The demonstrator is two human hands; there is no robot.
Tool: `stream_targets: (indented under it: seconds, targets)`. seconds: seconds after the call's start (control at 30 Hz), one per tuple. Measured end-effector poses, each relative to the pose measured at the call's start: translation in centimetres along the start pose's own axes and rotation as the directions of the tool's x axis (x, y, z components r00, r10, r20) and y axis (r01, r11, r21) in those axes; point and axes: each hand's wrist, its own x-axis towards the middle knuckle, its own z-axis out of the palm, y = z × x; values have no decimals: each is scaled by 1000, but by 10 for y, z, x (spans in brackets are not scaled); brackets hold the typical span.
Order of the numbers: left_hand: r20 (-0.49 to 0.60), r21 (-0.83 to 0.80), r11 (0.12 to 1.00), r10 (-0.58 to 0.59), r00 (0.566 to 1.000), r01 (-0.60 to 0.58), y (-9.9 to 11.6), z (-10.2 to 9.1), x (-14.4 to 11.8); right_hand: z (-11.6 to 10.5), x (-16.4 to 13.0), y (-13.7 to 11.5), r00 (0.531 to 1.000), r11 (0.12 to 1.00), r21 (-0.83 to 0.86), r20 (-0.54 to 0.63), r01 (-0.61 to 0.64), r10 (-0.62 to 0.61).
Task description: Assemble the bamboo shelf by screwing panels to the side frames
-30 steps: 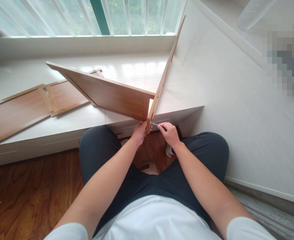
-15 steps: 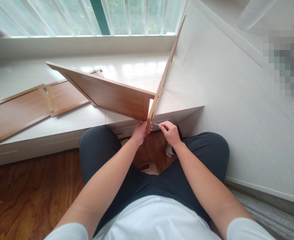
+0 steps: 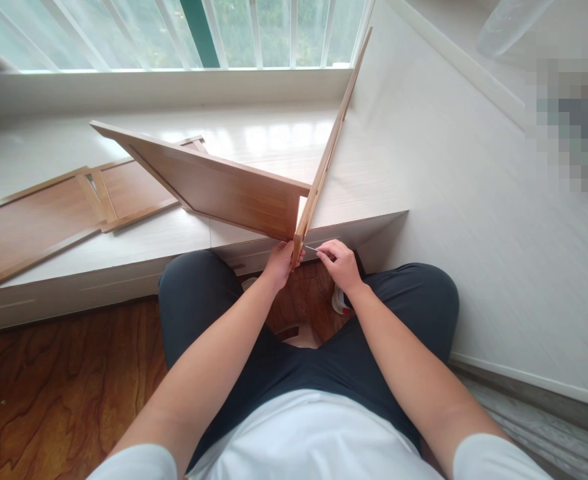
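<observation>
My left hand (image 3: 280, 264) is closed round the near lower end of an upright brown wooden panel (image 3: 330, 148), seen almost edge-on. A second wooden panel (image 3: 214, 180) stands tilted and meets it near that end, fanning out to the left. From the other side, my right hand (image 3: 340, 262) pinches a thin metal rod (image 3: 311, 248) between thumb and fingers. The rod's tip reaches the upright panel's edge beside my left fingers. What it touches there is too small to make out, and my left fingertips are partly hidden behind the panel.
A pale ledge (image 3: 254, 120) runs under the barred window (image 3: 274, 33). More wooden panels (image 3: 34, 220) lie on its left part. A pale wall (image 3: 474, 200) closes off the right side. Between my knees is the dark wood floor (image 3: 301, 300), with a shoe (image 3: 341, 301) partly visible.
Almost nothing differs. My right fingers have shifted very slightly on the rod, while the panels and my left hand stay in place.
</observation>
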Motion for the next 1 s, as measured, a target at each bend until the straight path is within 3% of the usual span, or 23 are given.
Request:
stream_targets:
  seconds: [1.0]
  targets:
    - [4, -12, 1000, 24, 1000, -24, -3, 0, 1, 0, 2, -12, 997, 997, 55, -52, -58, 61]
